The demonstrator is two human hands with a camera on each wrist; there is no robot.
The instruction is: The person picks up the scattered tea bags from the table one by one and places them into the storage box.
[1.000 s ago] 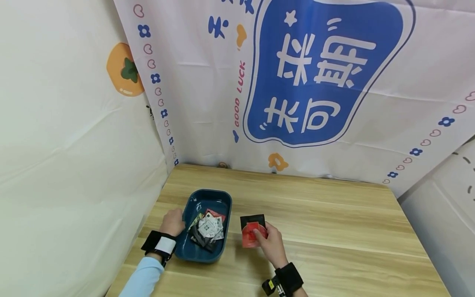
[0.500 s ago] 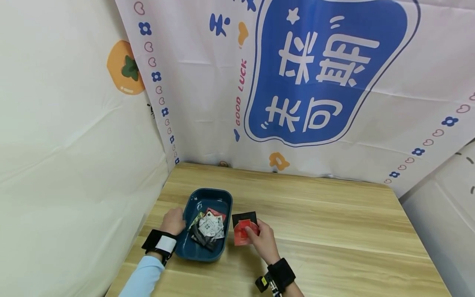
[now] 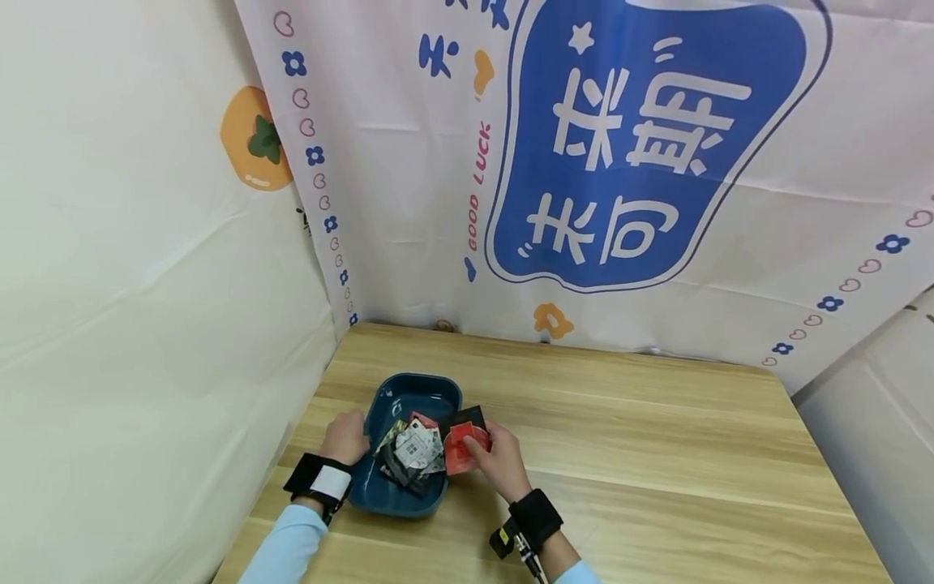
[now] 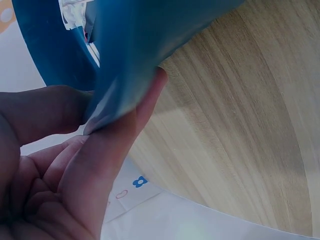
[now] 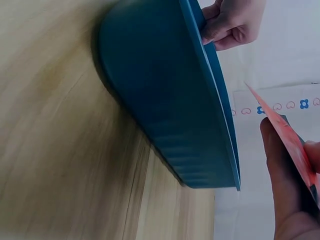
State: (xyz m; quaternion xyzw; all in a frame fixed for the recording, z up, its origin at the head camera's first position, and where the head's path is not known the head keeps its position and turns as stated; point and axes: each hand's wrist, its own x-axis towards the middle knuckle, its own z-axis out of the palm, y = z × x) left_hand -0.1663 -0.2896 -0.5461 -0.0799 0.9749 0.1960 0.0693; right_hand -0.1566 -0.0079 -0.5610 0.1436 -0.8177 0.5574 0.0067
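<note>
A dark teal dish (image 3: 394,501) stands on the table's left half, with a heap of small flat packets (image 3: 413,448) in white, black, red and yellow-green inside. My left hand (image 3: 345,438) grips its left rim. In the left wrist view the thumb and fingers of that hand (image 4: 85,175) lie on either side of the dish wall (image 4: 132,50). My right hand (image 3: 505,464) pinches a flat red-and-black packet (image 3: 456,462), thumb on its front. This packet overlaps the dish's right rim in the head view. From the right wrist it shows nearly edge-on, higher than the rim (image 5: 222,107).
The wood-grain table (image 3: 642,462) extends to the right of the dish. A printed white cloth (image 3: 409,195) hangs along the back edge, and a plain pale cloth (image 3: 146,341) closes off the left side.
My right hand has moved left with the red-and-black packet, from the bare wood beside the dish to its right rim. The left hand keeps its grip on the dish.
</note>
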